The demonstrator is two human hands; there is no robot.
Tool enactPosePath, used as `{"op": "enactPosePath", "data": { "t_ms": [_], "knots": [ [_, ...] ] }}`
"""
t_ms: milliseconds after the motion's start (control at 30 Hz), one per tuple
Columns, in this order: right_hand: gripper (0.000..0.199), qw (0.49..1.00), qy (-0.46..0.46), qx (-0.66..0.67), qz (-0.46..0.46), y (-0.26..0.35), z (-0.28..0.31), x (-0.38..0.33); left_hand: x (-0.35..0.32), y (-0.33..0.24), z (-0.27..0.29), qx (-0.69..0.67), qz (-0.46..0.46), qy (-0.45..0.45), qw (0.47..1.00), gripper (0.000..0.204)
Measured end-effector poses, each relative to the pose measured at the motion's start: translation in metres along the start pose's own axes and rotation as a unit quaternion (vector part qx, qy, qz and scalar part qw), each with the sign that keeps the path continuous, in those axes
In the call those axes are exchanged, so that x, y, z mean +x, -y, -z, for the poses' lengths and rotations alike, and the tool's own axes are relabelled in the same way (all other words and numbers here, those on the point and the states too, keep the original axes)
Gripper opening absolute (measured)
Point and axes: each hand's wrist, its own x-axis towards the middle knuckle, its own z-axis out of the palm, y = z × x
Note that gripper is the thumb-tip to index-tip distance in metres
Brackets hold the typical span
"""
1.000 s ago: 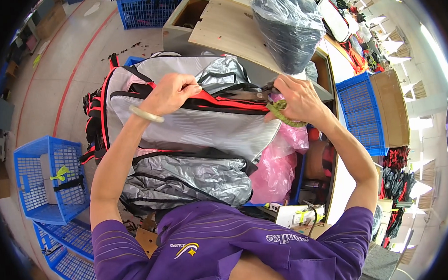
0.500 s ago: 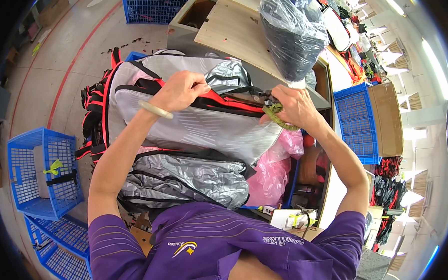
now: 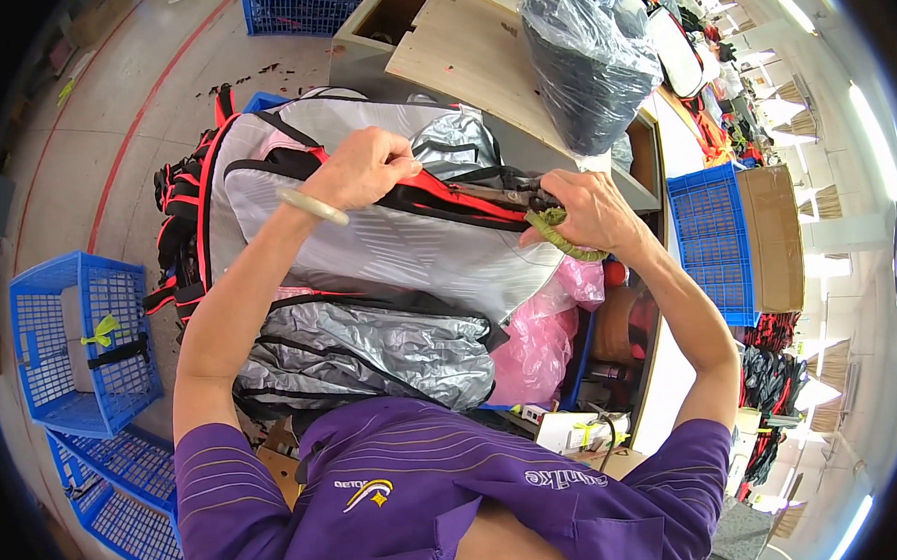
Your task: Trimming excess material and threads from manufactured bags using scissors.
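Observation:
A silver-grey backpack (image 3: 387, 248) with black and red trim lies across a pile in front of me. My left hand (image 3: 362, 170), with a pale bangle on its wrist, grips the bag's upper black and red edge. My right hand (image 3: 588, 210) holds small snips with green-wrapped handles (image 3: 559, 233), their metal tips on the bag's black seam right of the left hand. A second silver bag (image 3: 371, 348) lies just below the first one.
A pink plastic bag (image 3: 541, 341) sits under my right forearm. Blue crates stand at the left (image 3: 41, 343) and right (image 3: 709, 239), the right one beside a cardboard box (image 3: 772, 236). A plastic-wrapped dark bag (image 3: 589, 59) rests on the wooden table (image 3: 459, 54). More black and red bags (image 3: 181, 217) are stacked at the left.
Both hands stay on the bag's upper seam; my right hand with the snips has shifted slightly along it. The left hand keeps its grip.

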Motion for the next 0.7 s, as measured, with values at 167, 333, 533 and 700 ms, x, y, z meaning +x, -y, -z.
{"op": "enactPosePath", "data": {
  "t_ms": [167, 333, 533, 700],
  "knots": [
    [0.049, 0.999, 0.011, 0.039, 0.02, -0.004, -0.004, -0.001, 0.0, 0.003, -0.001, -0.013, 0.004, -0.002, 1.0, 0.032],
    [0.049, 0.999, 0.027, 0.038, -0.003, -0.002, -0.005, -0.001, -0.001, 0.0, 0.001, 0.021, 0.012, 0.019, 1.0, 0.029],
    [0.061, 0.999, -0.037, 0.004, -0.007, 0.005, -0.011, 0.001, -0.001, 0.005, -0.002, 0.007, 0.012, -0.001, 1.0, 0.026],
    [0.057, 0.997, -0.054, 0.031, -0.045, -0.001, -0.018, -0.009, 0.0, 0.004, -0.001, 0.003, 0.015, 0.012, 1.0, 0.025]
  ]
}}
